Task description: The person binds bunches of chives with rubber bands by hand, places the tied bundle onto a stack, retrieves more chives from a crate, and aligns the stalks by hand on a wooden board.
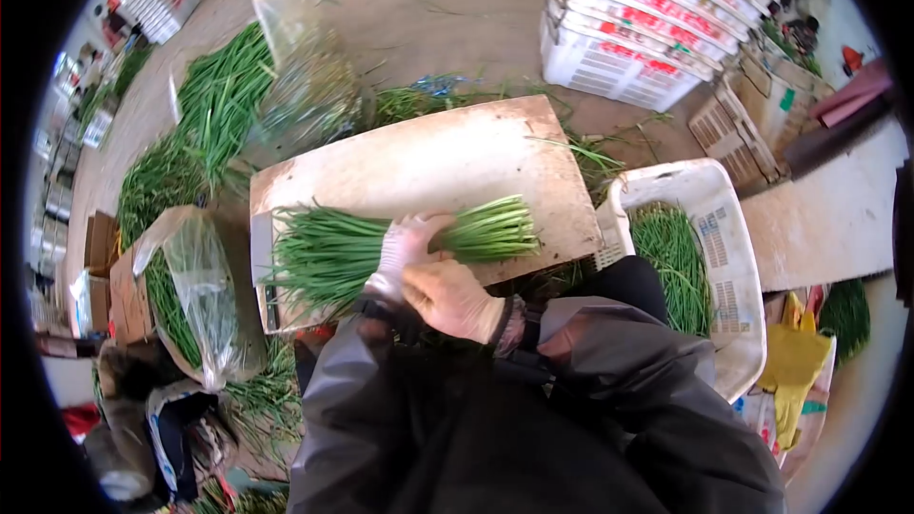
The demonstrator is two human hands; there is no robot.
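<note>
A thick bunch of green chives [491, 230] lies across a pale wooden board [409, 154] in front of me. Its leafy ends point left and the paler stem ends point right. My left hand [411, 240], in a whitish glove, is wrapped over the middle of the bunch. Just in front of it, on my side of the board, is my right hand [451, 299] in a cream glove. The right fingers are curled closed close to my left wrist, and whatever they hold is hidden.
At my right a white plastic crate [747, 276] contains chives. Stacked white crates [628, 48] stand beyond the board. More chives [224, 95] and plastic bags [205, 276] lie at the left. A yellow glove [792, 371] hangs at the lower right.
</note>
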